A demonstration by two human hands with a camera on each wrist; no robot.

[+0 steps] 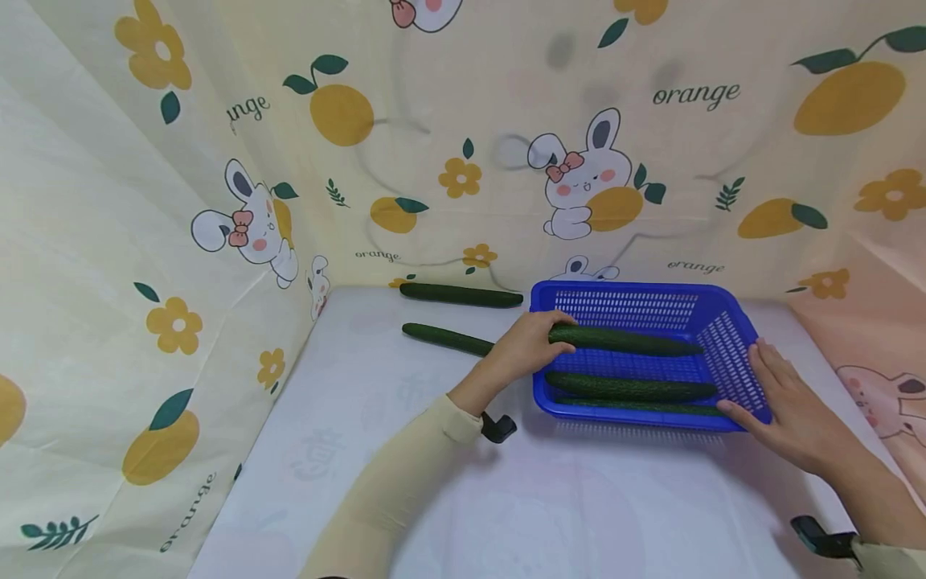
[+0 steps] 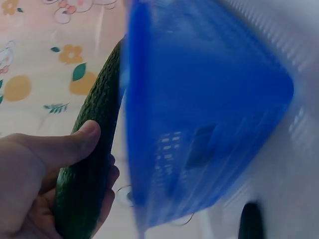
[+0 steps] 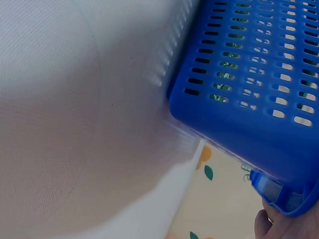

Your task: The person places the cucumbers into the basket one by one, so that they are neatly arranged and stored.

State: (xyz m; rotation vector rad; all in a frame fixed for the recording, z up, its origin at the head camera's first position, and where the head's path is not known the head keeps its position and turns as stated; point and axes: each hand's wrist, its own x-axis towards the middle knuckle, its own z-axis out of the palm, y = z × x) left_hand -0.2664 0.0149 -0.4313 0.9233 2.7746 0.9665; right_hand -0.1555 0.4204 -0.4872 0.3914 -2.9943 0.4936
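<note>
My left hand [image 1: 531, 342] grips a dark green cucumber [image 1: 625, 340] near one end, over the blue perforated basket [image 1: 629, 418]. In the left wrist view, the thumb presses on one side of the held cucumber [image 2: 92, 144] and the fingers wrap round the other. Two more cucumbers lie inside the basket along its near side: one [image 1: 629, 388] in plain sight, a second [image 1: 644, 405] partly hidden by the front rim. My right hand [image 1: 799, 418] rests on the basket's right rim, fingers extended along it and thumb at the front corner.
Left of the basket, one cucumber [image 1: 460, 295] lies at the back edge of the white table [image 1: 347, 482]. Another cucumber [image 1: 444, 337] lies nearer, partly behind the left hand. A printed cloth [image 1: 434, 96] with rabbits and oranges hangs behind the table and along its sides.
</note>
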